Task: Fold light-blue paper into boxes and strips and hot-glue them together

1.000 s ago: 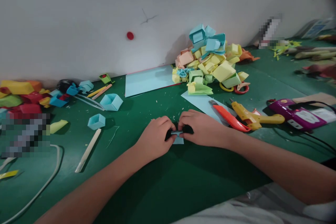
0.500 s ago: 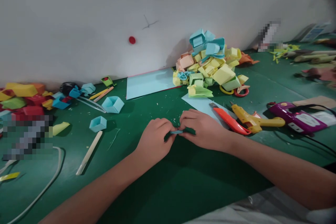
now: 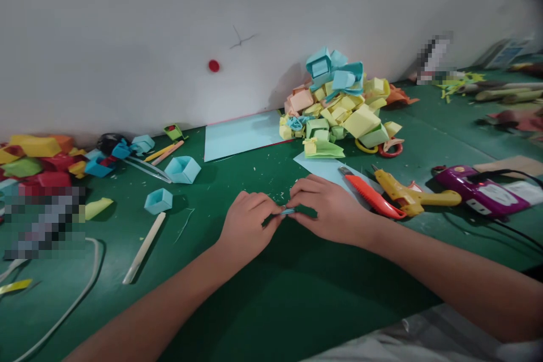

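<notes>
Between my two hands, over the middle of the green table, is a small strip of light blue paper (image 3: pixel 288 211), mostly covered by fingertips. My left hand (image 3: pixel 250 218) pinches its left end with thumb and forefinger. At its right end my right hand (image 3: pixel 324 206) pinches it too, the fingertips of both hands nearly meeting. Two open light blue paper boxes, a larger one (image 3: pixel 182 169) and a smaller one (image 3: pixel 158 201), stand to the left. Just beyond my right hand lie a blue paper sheet (image 3: pixel 316 167) and a red utility knife (image 3: pixel 375 195).
A yellow glue gun (image 3: pixel 407 192) and a purple device (image 3: pixel 479 189) with a black cord lie at right. Folded paper boxes (image 3: pixel 339 107) are heaped against the wall near scissors (image 3: pixel 390 148). At left are a pale stick (image 3: pixel 144 249), a white cable (image 3: pixel 91 283) and more coloured paper pieces (image 3: pixel 40 164).
My left fingertips have shifted slightly on the blue paper strip, and less of it shows between the hands. Everything else on the table stays in place.
</notes>
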The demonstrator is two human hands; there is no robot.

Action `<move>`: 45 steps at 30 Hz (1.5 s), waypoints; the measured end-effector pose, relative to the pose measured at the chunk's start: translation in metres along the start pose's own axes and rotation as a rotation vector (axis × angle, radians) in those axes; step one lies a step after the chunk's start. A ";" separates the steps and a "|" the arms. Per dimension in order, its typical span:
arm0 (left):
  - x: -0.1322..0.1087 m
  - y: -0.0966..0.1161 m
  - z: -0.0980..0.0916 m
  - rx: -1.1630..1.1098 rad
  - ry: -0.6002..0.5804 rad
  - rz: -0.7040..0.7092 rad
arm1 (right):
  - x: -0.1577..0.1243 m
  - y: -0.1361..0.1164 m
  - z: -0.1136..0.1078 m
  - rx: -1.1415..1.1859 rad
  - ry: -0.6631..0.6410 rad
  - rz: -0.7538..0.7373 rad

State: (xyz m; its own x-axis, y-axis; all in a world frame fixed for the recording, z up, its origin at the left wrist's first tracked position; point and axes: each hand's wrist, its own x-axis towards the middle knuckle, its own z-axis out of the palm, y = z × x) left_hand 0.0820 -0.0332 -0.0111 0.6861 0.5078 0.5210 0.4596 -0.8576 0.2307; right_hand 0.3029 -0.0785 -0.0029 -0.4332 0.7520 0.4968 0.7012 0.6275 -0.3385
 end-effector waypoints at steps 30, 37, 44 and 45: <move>-0.004 0.006 0.003 0.151 -0.247 0.168 | 0.001 0.004 -0.003 0.044 -0.303 0.123; -0.005 0.006 -0.009 0.422 -0.081 0.456 | 0.001 0.000 0.002 -0.014 -0.122 0.088; -0.006 0.002 0.003 0.095 -0.160 0.262 | 0.001 0.001 0.003 -0.007 -0.285 0.140; -0.006 0.001 0.005 0.027 -0.181 0.195 | 0.002 0.001 0.003 0.013 -0.304 0.151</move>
State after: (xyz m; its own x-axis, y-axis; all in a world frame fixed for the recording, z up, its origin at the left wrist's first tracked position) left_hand 0.0813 -0.0369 -0.0184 0.8517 0.3413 0.3977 0.3219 -0.9395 0.1171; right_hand 0.3013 -0.0756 -0.0049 -0.4753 0.8611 0.1803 0.7638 0.5056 -0.4012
